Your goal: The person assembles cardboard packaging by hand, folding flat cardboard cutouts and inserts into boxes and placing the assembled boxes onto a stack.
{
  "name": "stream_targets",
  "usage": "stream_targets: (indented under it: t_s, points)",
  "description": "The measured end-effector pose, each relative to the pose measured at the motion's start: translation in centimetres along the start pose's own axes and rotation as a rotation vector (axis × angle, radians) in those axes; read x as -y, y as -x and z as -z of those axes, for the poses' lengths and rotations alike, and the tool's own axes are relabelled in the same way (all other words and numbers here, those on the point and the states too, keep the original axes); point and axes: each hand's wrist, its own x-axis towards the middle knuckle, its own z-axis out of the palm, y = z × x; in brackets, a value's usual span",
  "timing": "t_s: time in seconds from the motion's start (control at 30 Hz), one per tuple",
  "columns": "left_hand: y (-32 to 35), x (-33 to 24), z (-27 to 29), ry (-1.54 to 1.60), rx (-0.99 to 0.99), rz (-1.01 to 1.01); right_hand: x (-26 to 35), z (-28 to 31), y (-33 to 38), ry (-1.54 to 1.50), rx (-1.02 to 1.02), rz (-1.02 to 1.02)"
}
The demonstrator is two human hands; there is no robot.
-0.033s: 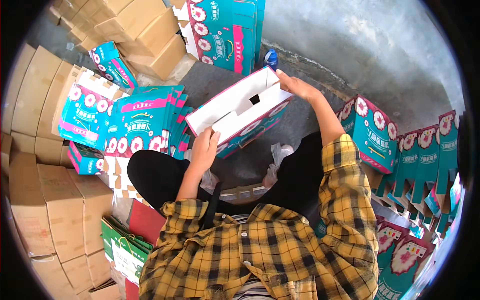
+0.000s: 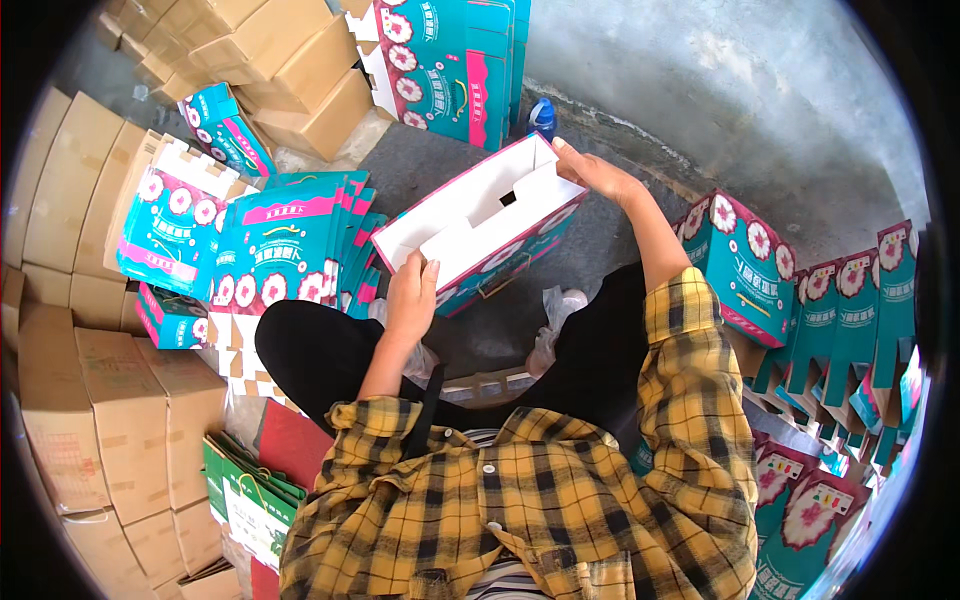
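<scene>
I sit on a dark floor [image 2: 420, 160] by a rough grey wall [image 2: 740, 90]. Brown cardboard boxes [image 2: 110, 420] are piled up beside me in bright daylight.

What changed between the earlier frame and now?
Nothing visibly changed. The left hand holds the near end of the open teal and pink carton, and the right hand holds its far corner, just as before. The flat carton stack on the left and the folded cartons on the right lie where they were.
</scene>
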Motion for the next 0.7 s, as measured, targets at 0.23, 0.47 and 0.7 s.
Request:
stream_targets:
  t_s: [0.23,0.47,0.7]
  points:
    - [-0.6,0.3,-3.5,-0.438,-0.516,-0.341,0.0,-3.8,1.5,0.488,-0.178,0.283]
    - [-0.1,-0.4,-3.5,-0.558,-0.264,-0.482,0.1,-6.9,1.6,0.922,-0.151,0.509]
    - [-0.4,0.4,-3.6,-0.538,-0.166,-0.462,1.6,-6.7,0.6,0.984,0.082,0.372]
